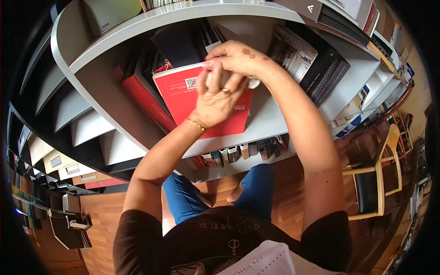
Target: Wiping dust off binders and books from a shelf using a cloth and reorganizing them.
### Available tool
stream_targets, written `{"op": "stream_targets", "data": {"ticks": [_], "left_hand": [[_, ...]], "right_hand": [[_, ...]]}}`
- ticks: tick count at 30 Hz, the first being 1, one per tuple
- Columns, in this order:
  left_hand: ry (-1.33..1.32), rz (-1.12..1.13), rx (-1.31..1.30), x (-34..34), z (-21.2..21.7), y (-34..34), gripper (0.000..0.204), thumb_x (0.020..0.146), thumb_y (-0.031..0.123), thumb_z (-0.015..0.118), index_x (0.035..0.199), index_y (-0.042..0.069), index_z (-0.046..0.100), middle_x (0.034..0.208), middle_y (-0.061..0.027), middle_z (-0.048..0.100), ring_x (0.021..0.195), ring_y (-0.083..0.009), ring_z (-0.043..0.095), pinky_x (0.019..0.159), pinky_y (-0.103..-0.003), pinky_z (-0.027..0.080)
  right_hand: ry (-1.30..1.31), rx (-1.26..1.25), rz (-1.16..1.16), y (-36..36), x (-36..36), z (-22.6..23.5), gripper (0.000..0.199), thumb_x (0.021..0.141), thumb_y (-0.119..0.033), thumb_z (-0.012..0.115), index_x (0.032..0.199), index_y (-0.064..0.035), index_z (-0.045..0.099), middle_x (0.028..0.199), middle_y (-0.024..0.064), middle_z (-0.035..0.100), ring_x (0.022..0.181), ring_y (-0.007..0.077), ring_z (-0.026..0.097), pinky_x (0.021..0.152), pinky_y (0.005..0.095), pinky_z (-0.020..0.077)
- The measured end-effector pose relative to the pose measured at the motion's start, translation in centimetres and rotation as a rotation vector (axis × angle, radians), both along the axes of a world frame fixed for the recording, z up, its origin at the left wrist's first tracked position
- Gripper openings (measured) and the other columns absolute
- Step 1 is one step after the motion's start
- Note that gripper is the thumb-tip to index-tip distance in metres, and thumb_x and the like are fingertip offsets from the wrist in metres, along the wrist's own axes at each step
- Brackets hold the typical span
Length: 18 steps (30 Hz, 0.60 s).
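Head view: the large red rectangular book stands tilted on the pale grey board shelf, probably propped from behind, while half-curled left hand and bent right hand overlap before it near a crumpled white wad, any grip too hidden to tell.

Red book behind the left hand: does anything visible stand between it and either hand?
Nothing visible clearly blocks either: the left hand overlaps the red book in view, the right hand its top edge. Some white material shows by the right hand; contact with the book can't be told.
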State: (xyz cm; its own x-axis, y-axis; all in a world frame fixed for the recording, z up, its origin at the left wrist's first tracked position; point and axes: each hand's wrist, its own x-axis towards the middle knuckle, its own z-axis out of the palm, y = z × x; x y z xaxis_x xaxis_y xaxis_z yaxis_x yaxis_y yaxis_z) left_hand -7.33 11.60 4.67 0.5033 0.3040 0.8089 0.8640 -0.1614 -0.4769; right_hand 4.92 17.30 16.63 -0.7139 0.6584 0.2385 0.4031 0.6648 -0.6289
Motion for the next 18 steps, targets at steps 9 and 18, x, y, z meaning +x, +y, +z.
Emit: {"op": "stream_targets", "data": {"ticks": [9,18], "left_hand": [[0.547,-0.198,-0.475,-2.7,-9.0,-3.0,0.055,0.092,0.027,0.043,0.145,0.013,0.04,0.154,-0.0019,0.032,0.141,-0.0206,0.027,0.114,-0.044,0.02],[-0.126,-0.04,0.035,-8.0,-3.9,-5.1,0.04,0.081,0.021,0.054,0.119,0.023,0.066,0.144,0.0023,0.044,0.138,-0.0253,0.031,0.109,-0.053,0.018]], "right_hand": [[0.079,0.414,-0.076,-3.5,-0.7,-1.1,0.043,0.089,-0.041,0.061,0.108,-0.0014,0.065,0.099,0.0194,0.068,0.089,0.0335,0.066,0.08,0.0366,0.0503],[0.07,0.35,-0.131,-5.2,-1.2,-1.8,0.027,0.092,-0.03,0.062,0.104,-0.0062,0.06,0.085,0.0184,0.064,0.078,0.0342,0.064,0.071,0.0373,0.0493]]}}
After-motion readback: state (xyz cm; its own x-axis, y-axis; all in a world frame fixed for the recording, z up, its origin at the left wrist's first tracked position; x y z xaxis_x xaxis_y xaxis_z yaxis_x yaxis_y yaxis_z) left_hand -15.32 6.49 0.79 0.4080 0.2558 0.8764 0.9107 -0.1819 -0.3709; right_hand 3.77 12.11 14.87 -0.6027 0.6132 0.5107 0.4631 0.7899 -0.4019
